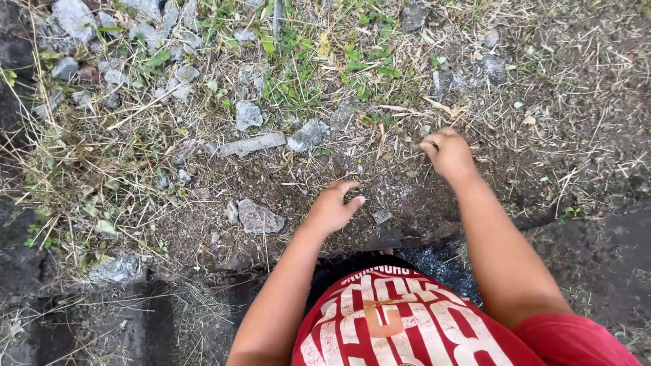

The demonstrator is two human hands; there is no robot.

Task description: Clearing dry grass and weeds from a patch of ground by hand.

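Note:
My left hand (333, 207) reaches down over bare dark soil, fingers loosely curled and apart, holding nothing that I can see. A small grey stone (382, 216) lies just right of it. My right hand (446, 152) is farther out, its fingers curled into a fist close to the dry grass stalks (407, 108); whether it pinches any of them is hidden. My red shirt with white print (400, 322) fills the bottom of the view.
Grey stones lie scattered on the ground: a flat one (260, 218) left of my left hand, a long one (251, 144) and a chunk (307, 134) beyond. Green weeds (298, 74) grow at the top. A dark concrete edge (102, 318) runs along the bottom left.

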